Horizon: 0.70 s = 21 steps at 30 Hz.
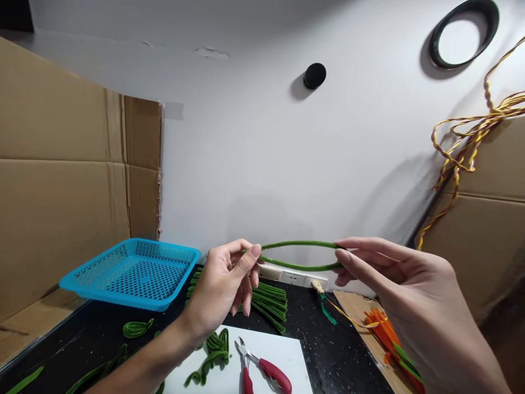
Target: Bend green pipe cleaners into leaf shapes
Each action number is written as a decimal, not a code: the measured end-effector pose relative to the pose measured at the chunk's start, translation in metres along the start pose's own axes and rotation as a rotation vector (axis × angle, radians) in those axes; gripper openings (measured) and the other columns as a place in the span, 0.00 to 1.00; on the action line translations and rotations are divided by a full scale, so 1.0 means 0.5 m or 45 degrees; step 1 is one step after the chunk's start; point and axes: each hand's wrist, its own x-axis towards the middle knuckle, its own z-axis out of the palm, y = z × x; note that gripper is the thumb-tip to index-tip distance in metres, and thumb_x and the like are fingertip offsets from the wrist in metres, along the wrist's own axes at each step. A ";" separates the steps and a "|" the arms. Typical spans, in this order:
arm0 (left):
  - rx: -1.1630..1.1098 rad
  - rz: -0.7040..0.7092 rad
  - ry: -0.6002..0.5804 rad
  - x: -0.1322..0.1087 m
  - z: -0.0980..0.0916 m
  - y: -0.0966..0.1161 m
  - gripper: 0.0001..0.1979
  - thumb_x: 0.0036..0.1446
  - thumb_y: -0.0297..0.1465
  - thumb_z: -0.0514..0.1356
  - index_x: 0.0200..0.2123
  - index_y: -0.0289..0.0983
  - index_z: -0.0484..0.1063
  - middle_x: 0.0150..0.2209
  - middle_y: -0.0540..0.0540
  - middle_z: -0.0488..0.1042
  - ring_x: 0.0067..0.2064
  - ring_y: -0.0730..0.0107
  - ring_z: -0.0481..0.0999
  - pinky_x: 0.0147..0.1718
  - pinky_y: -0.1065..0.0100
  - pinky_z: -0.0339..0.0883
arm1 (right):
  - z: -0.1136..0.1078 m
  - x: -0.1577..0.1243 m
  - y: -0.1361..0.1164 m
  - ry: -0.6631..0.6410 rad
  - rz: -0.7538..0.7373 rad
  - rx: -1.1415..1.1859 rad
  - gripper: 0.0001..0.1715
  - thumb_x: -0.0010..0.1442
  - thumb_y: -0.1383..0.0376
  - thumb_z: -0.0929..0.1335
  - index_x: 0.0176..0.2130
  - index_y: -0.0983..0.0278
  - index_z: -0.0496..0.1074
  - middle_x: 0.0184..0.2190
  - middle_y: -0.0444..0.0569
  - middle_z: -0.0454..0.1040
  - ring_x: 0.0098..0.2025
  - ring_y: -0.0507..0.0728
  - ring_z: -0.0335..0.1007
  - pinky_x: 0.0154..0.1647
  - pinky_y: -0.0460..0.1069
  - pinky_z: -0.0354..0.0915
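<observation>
One blue basket (pixel 117 294); green loop (pixel 299 243), left hand (pixel 223 287) to right hand (pixel 400 279)

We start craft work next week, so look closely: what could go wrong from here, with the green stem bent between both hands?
1. The green stem, bowed into a loop, is held only by fingertips of the left hand and right hand; a slip might let it spring towards the face.
2. The red-handled cutters lie on the white board close below the left hand; lowering that hand carelessly could catch their tips.
</observation>
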 end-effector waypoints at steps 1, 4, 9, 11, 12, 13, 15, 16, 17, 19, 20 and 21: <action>-0.019 0.003 0.007 0.000 -0.002 0.003 0.27 0.61 0.54 0.65 0.32 0.34 0.68 0.24 0.54 0.70 0.14 0.78 0.70 0.09 0.81 0.51 | -0.001 -0.001 0.000 0.019 -0.004 0.021 0.30 0.52 0.47 0.82 0.43 0.68 0.84 0.27 0.55 0.79 0.28 0.54 0.77 0.26 0.39 0.74; -0.057 0.015 0.062 -0.002 -0.006 0.010 0.27 0.57 0.54 0.68 0.31 0.34 0.70 0.25 0.53 0.71 0.15 0.76 0.72 0.09 0.80 0.53 | -0.002 -0.003 0.002 0.045 -0.028 0.070 0.28 0.51 0.49 0.83 0.43 0.66 0.84 0.29 0.56 0.80 0.29 0.56 0.79 0.29 0.40 0.77; -0.108 0.036 0.192 -0.004 -0.009 0.017 0.26 0.50 0.50 0.74 0.33 0.34 0.71 0.25 0.52 0.74 0.14 0.74 0.72 0.08 0.80 0.54 | 0.001 -0.006 0.003 0.079 -0.137 0.100 0.23 0.52 0.51 0.82 0.40 0.64 0.85 0.28 0.55 0.80 0.27 0.56 0.79 0.27 0.41 0.76; -0.105 0.076 0.237 -0.004 -0.008 0.019 0.26 0.50 0.50 0.75 0.34 0.35 0.71 0.27 0.51 0.74 0.16 0.73 0.74 0.09 0.79 0.55 | 0.001 -0.007 0.003 0.082 -0.124 0.093 0.23 0.51 0.51 0.83 0.39 0.64 0.85 0.28 0.56 0.80 0.27 0.57 0.80 0.27 0.42 0.77; -0.097 0.099 0.261 -0.004 -0.008 0.019 0.26 0.50 0.50 0.74 0.34 0.35 0.71 0.27 0.51 0.74 0.17 0.73 0.74 0.09 0.79 0.56 | 0.001 -0.008 0.004 0.083 -0.110 0.091 0.23 0.50 0.51 0.83 0.38 0.64 0.85 0.28 0.56 0.80 0.27 0.57 0.80 0.26 0.42 0.76; -0.089 0.122 0.287 -0.004 -0.007 0.019 0.26 0.51 0.50 0.74 0.35 0.35 0.71 0.28 0.51 0.74 0.17 0.73 0.75 0.09 0.79 0.56 | 0.001 -0.008 0.005 0.076 -0.099 0.090 0.22 0.50 0.51 0.83 0.37 0.64 0.85 0.28 0.56 0.80 0.27 0.58 0.80 0.26 0.41 0.77; -0.073 0.157 0.345 -0.005 -0.006 0.019 0.25 0.52 0.49 0.74 0.36 0.35 0.71 0.28 0.51 0.74 0.18 0.75 0.74 0.10 0.79 0.57 | 0.002 -0.009 0.008 0.030 -0.076 0.094 0.21 0.50 0.52 0.83 0.36 0.64 0.85 0.27 0.55 0.80 0.26 0.58 0.80 0.26 0.41 0.77; -0.066 0.169 0.372 -0.005 -0.006 0.018 0.25 0.53 0.49 0.73 0.37 0.35 0.72 0.28 0.51 0.74 0.18 0.76 0.74 0.11 0.79 0.58 | 0.003 -0.010 0.010 -0.002 -0.063 0.097 0.20 0.50 0.52 0.83 0.36 0.64 0.85 0.27 0.55 0.80 0.27 0.58 0.81 0.27 0.42 0.78; -0.063 0.180 0.396 -0.005 -0.006 0.018 0.24 0.54 0.49 0.72 0.38 0.35 0.71 0.29 0.51 0.74 0.19 0.76 0.75 0.11 0.79 0.59 | 0.004 -0.010 0.011 -0.051 -0.063 0.093 0.19 0.50 0.53 0.83 0.36 0.63 0.85 0.28 0.54 0.80 0.28 0.58 0.81 0.28 0.42 0.79; -0.065 0.215 0.446 -0.005 -0.006 0.018 0.24 0.56 0.49 0.71 0.40 0.35 0.71 0.31 0.50 0.74 0.21 0.76 0.76 0.12 0.79 0.60 | 0.010 -0.011 0.012 -0.140 -0.112 0.051 0.18 0.50 0.55 0.84 0.37 0.61 0.85 0.31 0.51 0.82 0.29 0.57 0.82 0.31 0.40 0.80; -0.069 0.241 0.474 -0.004 -0.007 0.018 0.24 0.56 0.49 0.71 0.41 0.36 0.70 0.32 0.50 0.74 0.21 0.76 0.76 0.12 0.79 0.61 | 0.014 -0.012 0.012 -0.177 -0.163 0.019 0.17 0.50 0.57 0.83 0.38 0.60 0.85 0.32 0.50 0.82 0.30 0.56 0.82 0.32 0.39 0.80; -0.072 0.267 0.500 -0.004 -0.009 0.020 0.24 0.56 0.49 0.71 0.42 0.37 0.70 0.33 0.50 0.74 0.22 0.76 0.77 0.12 0.79 0.61 | 0.019 -0.012 0.010 -0.214 -0.222 -0.016 0.16 0.51 0.58 0.83 0.40 0.58 0.85 0.34 0.48 0.83 0.31 0.53 0.82 0.33 0.37 0.79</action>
